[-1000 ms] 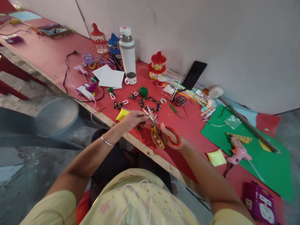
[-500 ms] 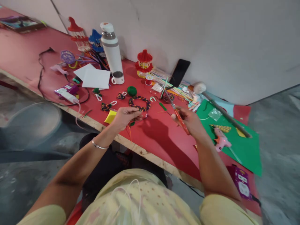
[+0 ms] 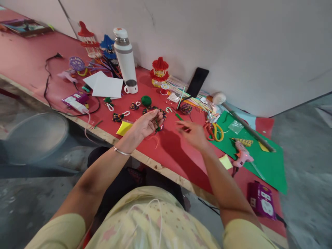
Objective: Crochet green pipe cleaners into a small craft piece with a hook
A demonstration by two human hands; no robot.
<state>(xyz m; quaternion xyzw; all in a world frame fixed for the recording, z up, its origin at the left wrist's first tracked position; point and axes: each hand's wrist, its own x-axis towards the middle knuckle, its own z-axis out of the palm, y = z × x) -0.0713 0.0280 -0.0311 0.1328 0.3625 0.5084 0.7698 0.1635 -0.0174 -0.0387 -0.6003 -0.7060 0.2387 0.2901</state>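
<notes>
My left hand (image 3: 146, 127) is raised over the table, thumb and finger pinched on a small piece of dark green yarn (image 3: 157, 126) that hangs down from them. Just behind it, partly hidden by the fingers, lies a braided multicoloured yarn ring (image 3: 163, 113). To the right, my right hand (image 3: 192, 133) hovers with its fingers loosely apart, pointing left, and nothing shows in it. Scissors with orange and yellow handles (image 3: 218, 132) lie beside that hand. A green-handled crochet hook (image 3: 178, 117) rests beyond the right fingertips. Loose orange yarn (image 3: 155, 140) lies below my left hand.
Behind are a green yarn ball (image 3: 146, 101), a multicoloured yarn ball (image 3: 186, 109), white beads (image 3: 173, 97) and a phone (image 3: 198, 82). A white flask (image 3: 126, 58) stands at back left. On the right, a pink glue gun (image 3: 243, 155) sits on a green sheet (image 3: 272, 169).
The scissors have left my right hand and now lie on the table to its right. That hand has moved left. My left hand has turned palm-up and risen slightly with the green yarn.
</notes>
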